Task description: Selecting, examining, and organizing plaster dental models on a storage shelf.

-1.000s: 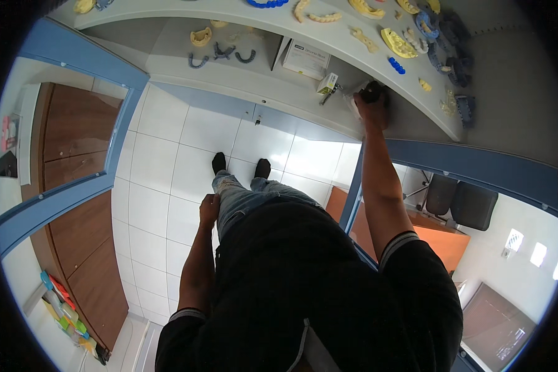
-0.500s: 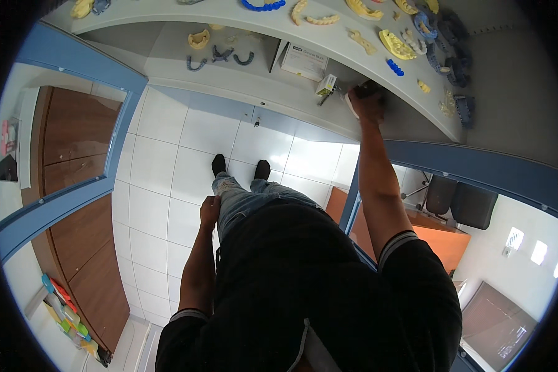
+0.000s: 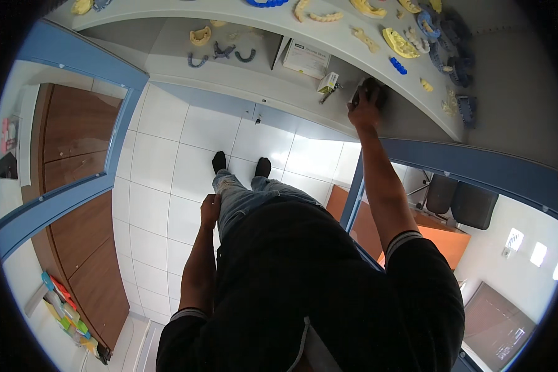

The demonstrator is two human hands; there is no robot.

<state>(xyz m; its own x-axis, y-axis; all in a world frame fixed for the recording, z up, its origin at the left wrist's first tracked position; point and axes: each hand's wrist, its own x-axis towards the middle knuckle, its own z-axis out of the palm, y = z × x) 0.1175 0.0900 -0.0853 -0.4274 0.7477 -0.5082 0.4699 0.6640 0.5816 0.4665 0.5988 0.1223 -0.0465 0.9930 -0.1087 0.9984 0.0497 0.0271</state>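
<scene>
My right hand [image 3: 365,113] reaches onto the lower shelf of a cabinet, under the overhang of the upper shelf. Its fingers are wrapped over a dark rounded object [image 3: 373,88], whose kind I cannot make out in the shade. To the left of this hand lies a small metal tool [image 3: 329,95], beside a small white-and-green box [image 3: 328,83]. A larger white carton [image 3: 306,60] stands just behind them. My left hand [image 3: 210,209] hangs against the thigh of my jeans, its fingers mostly hidden from view.
Several yellow, blue and grey dental models [image 3: 400,43] crowd the upper shelf [image 3: 229,13]. More dental pieces [image 3: 224,51] lie at the left of the lower shelf [image 3: 229,80]. Blue-framed glass doors [image 3: 127,118] swing out on both sides; a key [image 3: 258,119] hangs below the shelf edge.
My right hand has shifted slightly and its wrist has turned, so the fingers now lie over the dark object. The left hand stays by the thigh.
</scene>
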